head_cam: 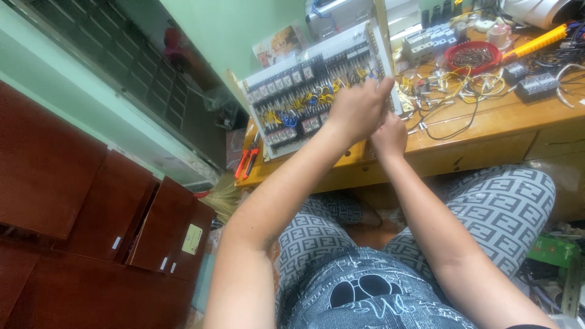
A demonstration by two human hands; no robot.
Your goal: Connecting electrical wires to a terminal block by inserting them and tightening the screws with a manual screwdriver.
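We see the left hand (359,109) and the right hand (389,135) close together at the lower right edge of a white control panel (304,91), which stands tilted on the wooden worktop (487,122). Both fists look curled, but we cannot tell what each grip holds. Loose wires (451,85) lie just beside the panel, a red bowl (472,56) behind them. Red pliers (247,161) lie at the worktop's left end.

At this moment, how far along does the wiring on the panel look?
Much of the panel already carries relays and looped yellow and blue wires. Both hands, left hand and right hand, work at its right edge; what the fingers hold is hidden. Loose wires and parts in the red bowl remain on the desk.
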